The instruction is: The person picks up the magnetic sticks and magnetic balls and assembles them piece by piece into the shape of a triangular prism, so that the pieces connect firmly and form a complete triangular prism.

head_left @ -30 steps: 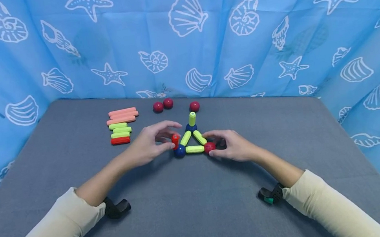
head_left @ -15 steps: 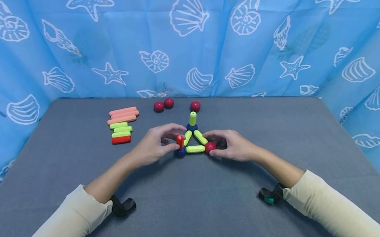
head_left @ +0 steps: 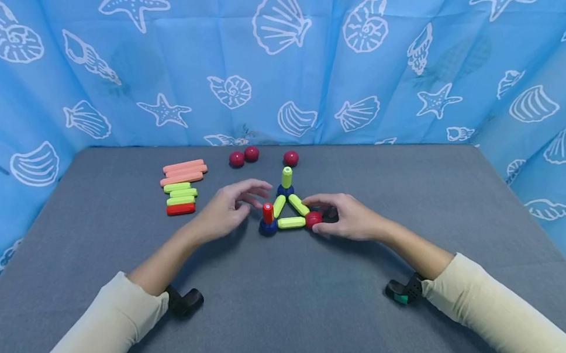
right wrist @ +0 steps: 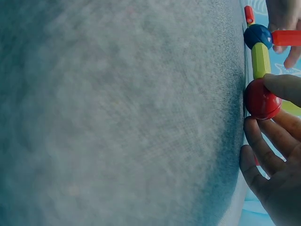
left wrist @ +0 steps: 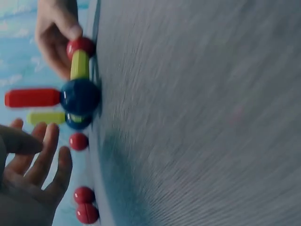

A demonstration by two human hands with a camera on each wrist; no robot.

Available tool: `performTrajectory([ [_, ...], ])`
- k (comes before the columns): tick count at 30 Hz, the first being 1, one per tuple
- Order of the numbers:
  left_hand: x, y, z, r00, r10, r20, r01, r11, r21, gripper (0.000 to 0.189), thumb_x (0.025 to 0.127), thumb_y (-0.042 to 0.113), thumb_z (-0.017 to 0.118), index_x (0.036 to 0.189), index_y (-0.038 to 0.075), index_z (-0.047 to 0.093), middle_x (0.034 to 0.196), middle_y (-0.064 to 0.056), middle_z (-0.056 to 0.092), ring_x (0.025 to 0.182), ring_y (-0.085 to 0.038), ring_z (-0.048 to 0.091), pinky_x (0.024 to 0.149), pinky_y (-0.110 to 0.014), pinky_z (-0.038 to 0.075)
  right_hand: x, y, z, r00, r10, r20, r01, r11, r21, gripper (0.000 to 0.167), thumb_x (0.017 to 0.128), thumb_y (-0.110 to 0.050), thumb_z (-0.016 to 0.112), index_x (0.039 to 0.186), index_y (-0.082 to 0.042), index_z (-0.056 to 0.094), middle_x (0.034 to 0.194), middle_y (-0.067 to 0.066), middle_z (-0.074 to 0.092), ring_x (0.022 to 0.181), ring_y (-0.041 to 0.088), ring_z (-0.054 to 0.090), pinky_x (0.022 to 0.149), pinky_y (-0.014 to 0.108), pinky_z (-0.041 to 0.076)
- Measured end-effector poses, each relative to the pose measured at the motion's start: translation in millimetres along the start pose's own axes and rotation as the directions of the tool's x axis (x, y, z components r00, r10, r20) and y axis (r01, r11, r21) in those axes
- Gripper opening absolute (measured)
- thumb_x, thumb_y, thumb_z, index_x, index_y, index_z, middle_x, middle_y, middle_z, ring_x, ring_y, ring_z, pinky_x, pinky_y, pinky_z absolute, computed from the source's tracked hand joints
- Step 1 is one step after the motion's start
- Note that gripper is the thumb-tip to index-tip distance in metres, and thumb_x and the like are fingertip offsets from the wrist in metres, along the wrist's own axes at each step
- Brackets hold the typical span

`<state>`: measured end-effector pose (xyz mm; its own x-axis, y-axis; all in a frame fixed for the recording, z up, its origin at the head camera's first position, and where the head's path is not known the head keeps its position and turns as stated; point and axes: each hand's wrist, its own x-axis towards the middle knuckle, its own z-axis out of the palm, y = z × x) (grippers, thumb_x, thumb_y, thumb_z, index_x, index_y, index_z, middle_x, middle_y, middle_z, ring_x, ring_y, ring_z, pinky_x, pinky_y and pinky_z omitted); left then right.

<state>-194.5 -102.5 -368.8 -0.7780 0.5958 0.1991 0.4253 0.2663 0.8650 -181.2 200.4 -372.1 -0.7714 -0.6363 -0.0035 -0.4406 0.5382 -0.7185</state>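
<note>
A triangle of three yellow-green rods (head_left: 291,222) joined by balls lies on the table. Its corners are a blue ball (head_left: 268,227) at the left, another blue ball (head_left: 285,191) at the back, and a red ball (head_left: 313,219) at the right. From the left blue ball a red rod (head_left: 268,212) stands upright; a yellow-green rod (head_left: 287,177) rises from the back one. My left hand (head_left: 225,212) is beside the red rod, apart from it, fingers loosely extended and holding nothing. My right hand (head_left: 346,217) holds the red corner ball (right wrist: 262,100) between thumb and fingers.
At the back left, several pink, yellow-green and red rods (head_left: 181,209) lie in a stack of rows. Three loose red balls (head_left: 291,158) sit near the table's back edge. A blue shell-print curtain (head_left: 169,67) hangs behind the grey table (head_left: 300,315).
The red rod, tilted in my left fingers, has come upright on the left blue ball. My left hand has let go and drawn back leftward. The right hand stays put.
</note>
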Motion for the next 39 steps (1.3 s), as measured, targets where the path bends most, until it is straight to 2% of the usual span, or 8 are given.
performTrajectory([
  [4,17.2,-7.8,-11.1,0.979,-0.059,-0.193,0.073,0.995,0.067,0.039,0.096,-0.007,0.051,0.133,0.004,0.057,0.123,-0.020,0.063,0.102,-0.029,0.064,0.089,-0.044,0.052,-0.3,0,-1,1.000,-0.003,0.000,0.003,1.000,-0.004,0.053,0.090,-0.014,0.073,0.139,-0.003,0.055,0.130,0.012,0.063,0.109,0.024,0.060,0.092,0.047,0.050],
  [7,32.8,-16.1,-19.8,0.935,-0.106,-0.337,0.152,0.982,0.111,0.041,0.096,-0.003,0.055,0.136,0.005,0.055,0.127,-0.018,0.061,0.105,-0.028,0.060,0.090,-0.043,0.051,-0.3,0,-1,1.000,-0.001,0.002,0.001,1.000,-0.002,0.054,0.090,-0.014,0.073,0.139,-0.003,0.055,0.131,0.012,0.062,0.110,0.025,0.060,0.092,0.047,0.050],
  [10,46.9,-24.1,-26.2,0.896,-0.157,-0.416,0.225,0.967,0.119,0.047,0.096,-0.001,0.058,0.142,0.004,0.050,0.135,-0.019,0.056,0.115,-0.031,0.057,0.097,-0.045,0.049,-0.6,-1,-1,1.000,0.001,0.003,-0.001,1.000,-0.002,0.054,0.090,-0.014,0.073,0.139,-0.004,0.055,0.132,0.012,0.061,0.112,0.025,0.059,0.093,0.047,0.050],
  [18,71.7,-41.8,-31.4,0.860,-0.252,-0.443,0.341,0.931,0.131,0.063,0.091,0.002,0.068,0.148,0.004,0.041,0.145,-0.019,0.049,0.133,-0.035,0.045,0.106,-0.047,0.042,-0.9,-1,-1,1.000,-0.008,-0.004,0.008,1.000,-0.012,0.053,0.090,-0.014,0.073,0.139,-0.004,0.055,0.131,0.011,0.062,0.109,0.024,0.059,0.092,0.046,0.050],
  [21,75.2,-46.2,-31.9,0.843,-0.292,-0.452,0.382,0.916,0.122,0.064,0.090,0.004,0.070,0.148,0.007,0.041,0.143,-0.017,0.051,0.133,-0.033,0.045,0.104,-0.045,0.044,-0.1,1,-1,1.000,-0.002,-0.002,0.002,1.000,-0.010,0.054,0.090,-0.014,0.073,0.140,-0.005,0.055,0.132,0.010,0.062,0.109,0.023,0.059,0.092,0.045,0.050],
  [26,75.4,-50.2,-31.5,0.832,-0.327,-0.449,0.409,0.908,0.096,0.056,0.093,0.003,0.067,0.145,0.006,0.045,0.133,-0.018,0.058,0.128,-0.032,0.049,0.106,-0.046,0.041,0.2,2,-1,1.000,0.003,0.008,-0.003,1.000,0.003,0.054,0.091,-0.014,0.073,0.140,-0.004,0.054,0.132,0.011,0.061,0.109,0.024,0.058,0.092,0.045,0.050],
  [31,72.7,-44.7,-28.1,0.854,-0.264,-0.447,0.331,0.940,0.077,0.050,0.094,0.011,0.069,0.140,0.006,0.051,0.125,-0.017,0.064,0.118,-0.031,0.057,0.100,-0.045,0.046,-0.3,1,-3,1.000,0.000,0.002,0.000,1.000,0.002,0.053,0.091,-0.013,0.072,0.140,-0.003,0.054,0.132,0.011,0.062,0.110,0.024,0.058,0.093,0.046,0.050],
  [39,71.7,-8.7,-17.3,0.941,-0.094,-0.325,0.094,0.995,-0.016,0.045,0.096,0.017,0.068,0.138,0.008,0.054,0.122,-0.014,0.066,0.110,-0.026,0.062,0.097,-0.041,0.049,0.4,1,-2,1.000,0.010,0.017,-0.010,1.000,0.010,0.054,0.091,-0.015,0.072,0.141,-0.004,0.053,0.135,0.012,0.060,0.114,0.025,0.058,0.096,0.048,0.048],
])
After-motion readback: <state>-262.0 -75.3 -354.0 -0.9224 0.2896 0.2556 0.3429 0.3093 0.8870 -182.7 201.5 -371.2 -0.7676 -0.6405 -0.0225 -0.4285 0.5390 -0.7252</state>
